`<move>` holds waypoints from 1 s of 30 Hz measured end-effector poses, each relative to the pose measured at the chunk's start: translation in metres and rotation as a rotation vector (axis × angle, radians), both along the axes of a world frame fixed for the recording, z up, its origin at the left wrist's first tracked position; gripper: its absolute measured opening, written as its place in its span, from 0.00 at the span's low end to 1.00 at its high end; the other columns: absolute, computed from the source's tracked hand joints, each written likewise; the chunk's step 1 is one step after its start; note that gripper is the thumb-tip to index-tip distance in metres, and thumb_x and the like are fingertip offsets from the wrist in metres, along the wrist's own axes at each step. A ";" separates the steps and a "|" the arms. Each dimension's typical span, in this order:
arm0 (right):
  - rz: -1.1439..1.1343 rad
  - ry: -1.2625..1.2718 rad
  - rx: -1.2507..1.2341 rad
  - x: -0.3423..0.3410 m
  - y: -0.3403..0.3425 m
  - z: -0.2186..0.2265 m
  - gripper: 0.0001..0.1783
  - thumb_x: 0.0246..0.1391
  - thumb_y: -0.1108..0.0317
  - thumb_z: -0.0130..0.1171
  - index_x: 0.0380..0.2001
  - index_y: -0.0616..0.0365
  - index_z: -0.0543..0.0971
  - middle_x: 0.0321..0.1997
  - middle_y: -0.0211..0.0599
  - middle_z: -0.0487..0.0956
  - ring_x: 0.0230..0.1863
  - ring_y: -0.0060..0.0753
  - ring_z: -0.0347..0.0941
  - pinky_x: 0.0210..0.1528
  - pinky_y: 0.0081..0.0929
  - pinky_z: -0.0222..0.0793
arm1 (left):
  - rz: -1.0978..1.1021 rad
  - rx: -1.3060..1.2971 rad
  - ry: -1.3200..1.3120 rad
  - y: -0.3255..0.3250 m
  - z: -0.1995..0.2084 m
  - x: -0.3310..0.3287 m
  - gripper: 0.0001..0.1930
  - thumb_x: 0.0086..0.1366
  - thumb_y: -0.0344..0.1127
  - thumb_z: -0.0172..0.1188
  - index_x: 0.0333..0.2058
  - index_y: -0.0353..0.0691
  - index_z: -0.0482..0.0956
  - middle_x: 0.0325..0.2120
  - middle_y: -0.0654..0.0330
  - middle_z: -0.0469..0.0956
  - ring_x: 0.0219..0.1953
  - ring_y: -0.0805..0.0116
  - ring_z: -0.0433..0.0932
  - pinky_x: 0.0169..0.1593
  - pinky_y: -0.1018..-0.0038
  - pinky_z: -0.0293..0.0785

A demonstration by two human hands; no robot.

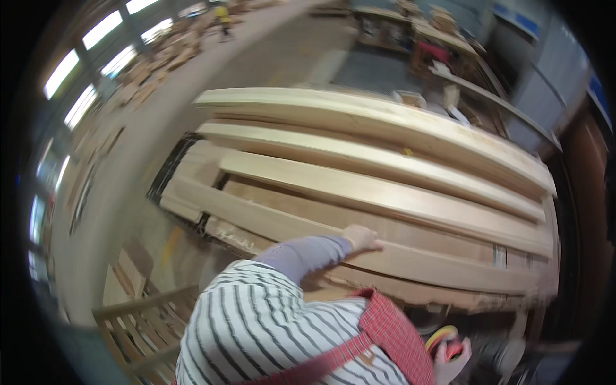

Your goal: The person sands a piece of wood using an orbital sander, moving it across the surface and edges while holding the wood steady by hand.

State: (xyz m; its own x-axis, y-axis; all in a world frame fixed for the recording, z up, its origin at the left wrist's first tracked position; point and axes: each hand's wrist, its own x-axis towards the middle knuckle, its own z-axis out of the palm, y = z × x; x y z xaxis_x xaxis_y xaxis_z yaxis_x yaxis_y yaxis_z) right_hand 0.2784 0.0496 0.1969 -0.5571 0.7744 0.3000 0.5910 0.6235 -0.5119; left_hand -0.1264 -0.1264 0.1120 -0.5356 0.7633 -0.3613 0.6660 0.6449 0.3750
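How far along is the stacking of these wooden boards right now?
Done: several long boards already lie in a staggered pile. In hand: the left hand rests on the edge of a front board; the right hand, gloved, holds a red and yellow object low down. What is left can't be judged.

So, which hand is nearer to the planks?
Left. The left hand rests on a front board of the planks. The right hand is low and off them, holding a yellow and red thing.

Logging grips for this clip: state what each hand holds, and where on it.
One hand rests on a long wooden plank partway along; a closed grip cannot be told. The other hand is not visible.
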 end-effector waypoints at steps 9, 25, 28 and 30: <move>0.208 -0.115 -0.123 -0.123 0.044 0.024 0.21 0.51 0.59 0.63 0.47 0.54 0.73 0.44 0.47 0.75 0.41 0.49 0.76 0.43 0.44 0.73 | -0.179 0.153 0.429 -0.053 -0.046 -0.001 0.42 0.50 0.59 0.67 0.57 0.38 0.67 0.59 0.41 0.64 0.63 0.42 0.60 0.62 0.47 0.57; 0.107 -0.373 -0.361 -0.116 0.271 -0.087 0.20 0.53 0.56 0.59 0.48 0.45 0.70 0.54 0.54 0.67 0.47 0.59 0.75 0.49 0.48 0.72 | -0.367 0.051 0.471 0.075 -0.111 0.104 0.60 0.47 0.60 0.70 0.67 0.30 0.45 0.67 0.35 0.42 0.71 0.39 0.40 0.69 0.44 0.41; -0.051 -0.335 -0.349 -0.086 0.374 -0.094 0.27 0.49 0.52 0.62 0.51 0.45 0.70 0.52 0.56 0.68 0.47 0.62 0.74 0.51 0.47 0.70 | -0.412 -0.021 0.335 0.117 -0.096 0.119 0.63 0.47 0.61 0.71 0.67 0.27 0.42 0.68 0.31 0.38 0.71 0.35 0.38 0.69 0.43 0.40; -0.208 -0.320 -0.349 -0.066 0.436 -0.104 0.29 0.48 0.51 0.64 0.52 0.47 0.69 0.54 0.57 0.67 0.48 0.62 0.73 0.52 0.47 0.69 | -0.410 -0.110 0.264 0.138 -0.087 0.127 0.63 0.47 0.63 0.70 0.67 0.27 0.42 0.68 0.32 0.37 0.71 0.35 0.37 0.69 0.43 0.39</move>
